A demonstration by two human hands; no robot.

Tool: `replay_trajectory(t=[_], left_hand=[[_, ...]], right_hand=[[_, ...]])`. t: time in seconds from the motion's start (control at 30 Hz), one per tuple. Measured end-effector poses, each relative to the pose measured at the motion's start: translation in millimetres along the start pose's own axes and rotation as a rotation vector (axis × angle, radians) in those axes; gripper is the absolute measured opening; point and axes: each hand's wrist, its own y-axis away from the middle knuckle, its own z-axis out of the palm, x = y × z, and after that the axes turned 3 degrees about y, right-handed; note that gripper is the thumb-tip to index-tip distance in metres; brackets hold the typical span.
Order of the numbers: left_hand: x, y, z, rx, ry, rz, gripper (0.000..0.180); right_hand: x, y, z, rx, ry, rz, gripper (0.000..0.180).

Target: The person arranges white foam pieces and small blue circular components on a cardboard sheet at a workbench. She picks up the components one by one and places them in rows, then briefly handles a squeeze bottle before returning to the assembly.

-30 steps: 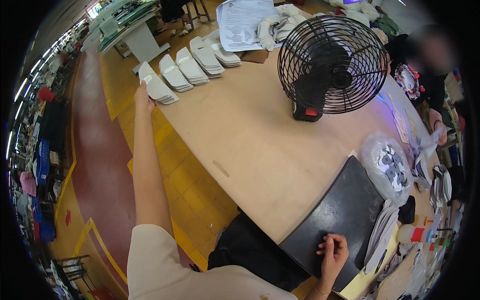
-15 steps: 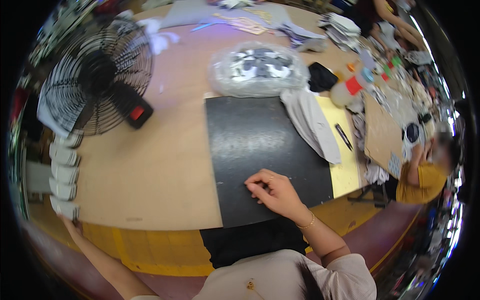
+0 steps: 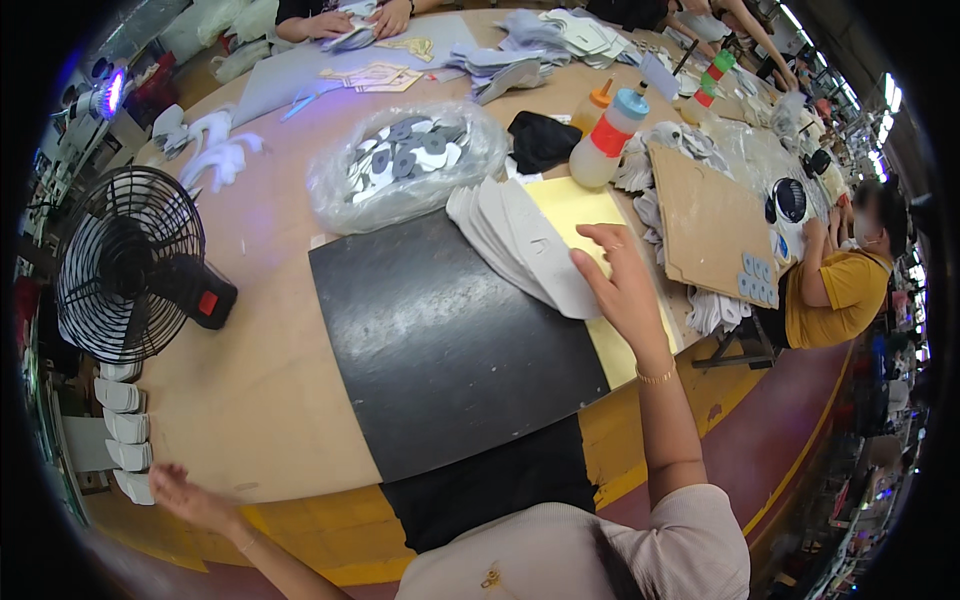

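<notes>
My right hand (image 3: 622, 290) is held over the yellow sheet (image 3: 575, 205), thumb and fingers apart, at the right edge of a fanned stack of pale grey cut pieces (image 3: 525, 245). Those pieces lie partly on a black mat (image 3: 450, 350) and partly on the sheet. At the table's left front corner, my left hand (image 3: 190, 498) is slightly blurred, its fingers loosely bent with nothing visible in them. Just beside it is the nearest of several small stacks of white pieces (image 3: 135, 486) along the table's left edge.
A black fan (image 3: 130, 265) stands at the left. Beyond the mat lies a clear plastic bag (image 3: 410, 165) of grey and white pieces, with a black cloth (image 3: 543, 140) and a bottle (image 3: 608, 140) to its right. A cardboard sheet (image 3: 710, 225) leans nearby. Other people work around the table.
My right hand has moved from over the black mat to the fanned grey pieces, and its fingers have spread. My left hand has come away from the white stacks. The view has turned right.
</notes>
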Motion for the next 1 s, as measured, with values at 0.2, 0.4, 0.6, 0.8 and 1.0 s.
replay_trajectory(t=[0.2,0.4,0.6,0.8,1.0], left_hand=[[94,91,108,-0.795,0.53,-0.059,0.017],[173,163,165,-1.477,0.717,-0.493,0.04],[197,190,197,-1.646,0.629,-1.151,0.053],[214,192,203,-1.57,0.828,-1.398,0.054],[186,152,212,-1.638,0.444,-0.814,0.06]], right_hand=[[34,-27,28,-0.393,-0.144,0.194,0.065],[30,-28,16,-0.444,-0.129,0.229,0.075],[8,-18,0,-0.521,-0.295,0.321,0.083],[-9,37,41,-0.363,-0.797,0.335,0.086],[-43,57,40,-0.556,-1.215,0.533,0.073]])
